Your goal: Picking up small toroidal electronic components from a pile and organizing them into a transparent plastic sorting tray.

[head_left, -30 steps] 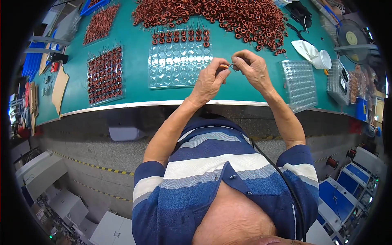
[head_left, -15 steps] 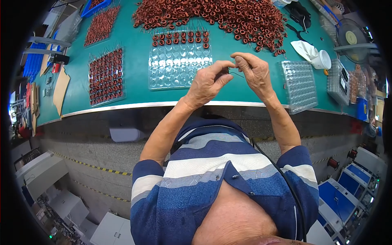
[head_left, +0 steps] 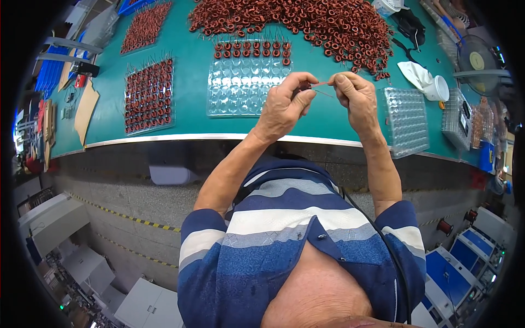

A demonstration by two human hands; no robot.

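Left hand (head_left: 284,106) pinches a small copper ring (head_left: 306,86); right hand (head_left: 355,98) grips its wire (head_left: 322,83). A slip could drop it among the pile (head_left: 306,22) at twelve o'clock.

A worker wears a short-sleeved polo shirt (head_left: 295,240) in broad blue, white and grey stripes, its buttoned collar (head_left: 322,236) open. A thin black cable (head_left: 383,240) runs down the right shoulder. Both forearms are bare.
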